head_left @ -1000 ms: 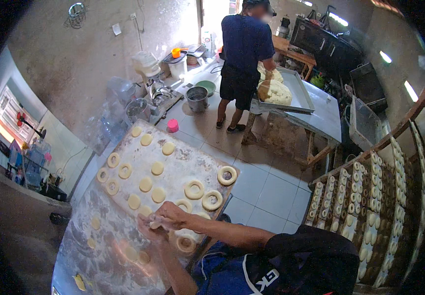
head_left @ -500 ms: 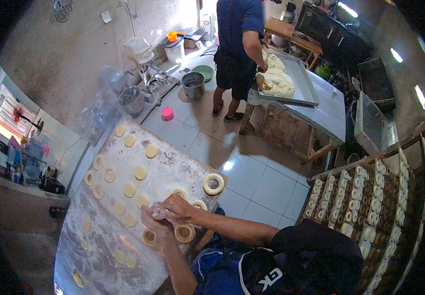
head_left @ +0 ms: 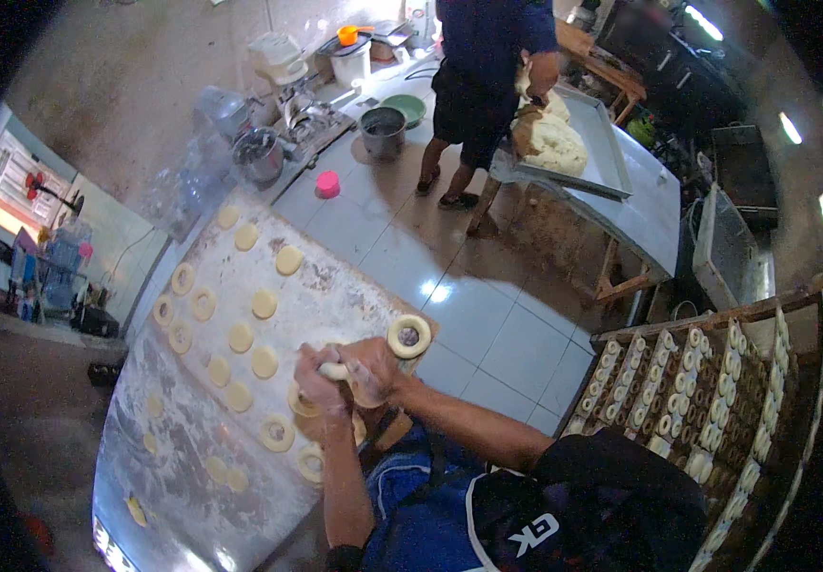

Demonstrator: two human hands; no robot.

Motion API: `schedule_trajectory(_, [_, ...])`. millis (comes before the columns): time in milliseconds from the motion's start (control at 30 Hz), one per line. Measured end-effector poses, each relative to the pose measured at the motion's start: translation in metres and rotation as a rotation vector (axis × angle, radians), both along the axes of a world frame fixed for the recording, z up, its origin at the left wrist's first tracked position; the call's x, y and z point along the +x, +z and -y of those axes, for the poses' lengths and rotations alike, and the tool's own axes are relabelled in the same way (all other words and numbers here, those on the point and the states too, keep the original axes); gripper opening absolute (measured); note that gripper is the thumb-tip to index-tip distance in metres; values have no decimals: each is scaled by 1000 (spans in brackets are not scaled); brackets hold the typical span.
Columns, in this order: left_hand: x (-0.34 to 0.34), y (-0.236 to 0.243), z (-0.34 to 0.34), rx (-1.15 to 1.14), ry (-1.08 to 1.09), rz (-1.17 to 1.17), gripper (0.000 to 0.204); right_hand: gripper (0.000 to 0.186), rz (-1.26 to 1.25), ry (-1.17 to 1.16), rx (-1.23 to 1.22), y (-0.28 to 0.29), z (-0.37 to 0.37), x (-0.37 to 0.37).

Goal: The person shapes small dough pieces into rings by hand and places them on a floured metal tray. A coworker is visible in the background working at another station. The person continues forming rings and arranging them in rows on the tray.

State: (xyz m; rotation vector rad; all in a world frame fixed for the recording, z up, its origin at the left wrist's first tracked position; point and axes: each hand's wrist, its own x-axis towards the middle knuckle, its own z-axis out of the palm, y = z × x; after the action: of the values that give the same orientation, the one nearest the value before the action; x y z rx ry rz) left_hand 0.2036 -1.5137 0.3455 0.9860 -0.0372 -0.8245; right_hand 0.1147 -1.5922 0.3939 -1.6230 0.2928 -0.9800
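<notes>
Over the near right part of the floured board (head_left: 321,296), my left hand (head_left: 316,389) and my right hand (head_left: 371,372) are close together. Both have their fingers closed on a small pale piece of dough (head_left: 335,371) between them. Fingers hide much of its shape. Below and beside the hands lie dough rings, among them one ring (head_left: 277,443) left of my left wrist and a larger ring (head_left: 395,337) at the board's right corner. Several flat dough discs (head_left: 264,304) and a few more rings (head_left: 203,304) are spread to the left.
A wooden rack (head_left: 611,336) with rows of dough rings stands at the right. Beyond the tiled floor (head_left: 468,324), another person (head_left: 473,95) handles a large dough mass (head_left: 554,143) in a metal tray (head_left: 611,167). A metal bucket (head_left: 383,133) and a pink container (head_left: 327,184) stand on the floor.
My hands have risen slightly in the view, with the dough piece now showing more between them. The whole view has shifted a little. The other person's arm has moved over the large dough.
</notes>
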Motion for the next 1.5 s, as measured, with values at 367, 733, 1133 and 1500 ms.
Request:
schedule_trajectory(367, [-20, -2, 28, 341, -25, 588, 42, 35, -321, 68, 449, -18, 26, -32])
schedule_trajectory(733, [42, 7, 82, 1029, -340, 1171, 31, 66, -932, -221, -175, -49, 103, -19])
schedule_trajectory(1133, [59, 5, 11, 1014, 2, 1456, 23, 38, -603, -260, -528, -60, 83, 32])
schedule_trajectory(1500, [177, -37, -143, 1482, -178, 1166, 49, 18, -677, -137, -786, -123, -92, 205])
